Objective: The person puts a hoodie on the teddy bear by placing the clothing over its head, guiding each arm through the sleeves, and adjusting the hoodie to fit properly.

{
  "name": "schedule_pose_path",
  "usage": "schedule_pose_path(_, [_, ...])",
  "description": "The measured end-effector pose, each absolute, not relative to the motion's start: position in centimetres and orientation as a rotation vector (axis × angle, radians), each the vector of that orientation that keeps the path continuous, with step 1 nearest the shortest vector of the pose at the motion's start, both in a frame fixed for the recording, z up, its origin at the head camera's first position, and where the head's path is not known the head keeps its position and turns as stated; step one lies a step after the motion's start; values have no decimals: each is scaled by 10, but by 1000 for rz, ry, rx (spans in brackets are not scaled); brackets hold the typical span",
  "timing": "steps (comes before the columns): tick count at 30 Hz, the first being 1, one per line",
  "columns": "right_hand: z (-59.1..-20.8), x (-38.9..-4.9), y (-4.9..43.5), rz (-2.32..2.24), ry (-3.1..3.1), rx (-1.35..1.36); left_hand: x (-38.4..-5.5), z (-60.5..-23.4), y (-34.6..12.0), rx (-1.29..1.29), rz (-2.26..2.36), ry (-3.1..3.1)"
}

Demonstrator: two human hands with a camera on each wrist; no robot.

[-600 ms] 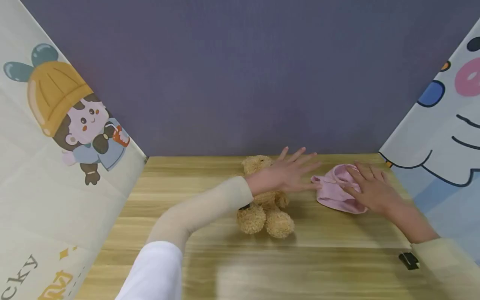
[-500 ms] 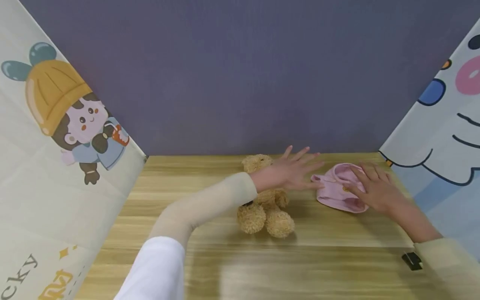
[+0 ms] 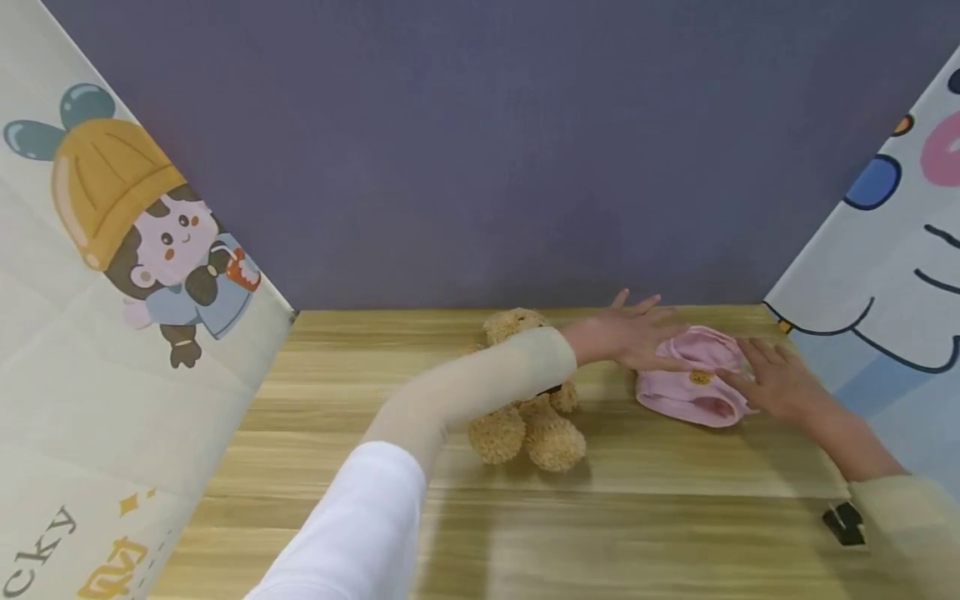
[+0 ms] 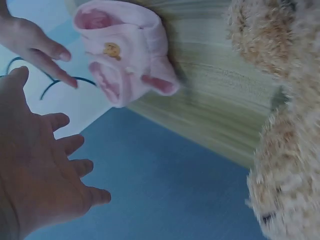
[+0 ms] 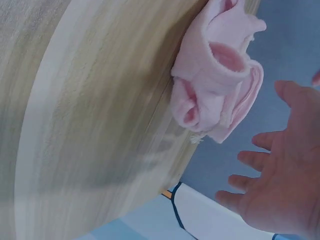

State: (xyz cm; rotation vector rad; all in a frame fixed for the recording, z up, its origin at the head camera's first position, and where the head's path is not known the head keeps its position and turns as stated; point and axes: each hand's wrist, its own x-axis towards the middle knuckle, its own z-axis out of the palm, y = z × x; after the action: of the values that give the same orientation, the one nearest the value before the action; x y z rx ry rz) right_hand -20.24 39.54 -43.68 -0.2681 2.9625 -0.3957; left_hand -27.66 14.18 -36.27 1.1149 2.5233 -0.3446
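Note:
A small pink garment (image 3: 686, 398), with a yellow-orange badge on it, lies on the wooden table at the right. Over its left part reaches my left hand (image 3: 630, 335), fingers spread and nothing gripped. My right hand (image 3: 787, 387) hovers at the garment's right side, fingers extended; the right wrist view shows a gap between hand (image 5: 287, 165) and cloth (image 5: 215, 75). A tan curly-furred teddy bear (image 3: 498, 435) sits left of the garment. My left forearm crosses in front of it, hiding much of its head and body.
The wood-grain table (image 3: 360, 467) meets a dark grey-blue panel (image 3: 480, 150) behind. Printed cloth sheets stand at the left (image 3: 82, 367) and right (image 3: 892, 275). A small black clip-like object (image 3: 844, 523) sits by my right sleeve.
My left hand has moved right, from above the bear's side to over the garment's left part. My right hand has shifted slightly right, and the badge shows more fully.

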Motion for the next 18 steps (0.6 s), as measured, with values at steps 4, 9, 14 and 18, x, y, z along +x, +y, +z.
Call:
schedule_pose_path(4, [-440,-205,406,-474,2949,-237,-283,-371,161,1044,-348,2484])
schedule_pose_path(9, [-442,-211,415,-506,2896,-163,-293,-385,176,966,-256,2409])
schedule_pose_path(14, [-441,-214,422,-577,2767,-13,-304,-408,183,963,108,2359])
schedule_pose_path(18, [-445,-215,427,-771,2672,58,-308,-426,187,958,304,2375])
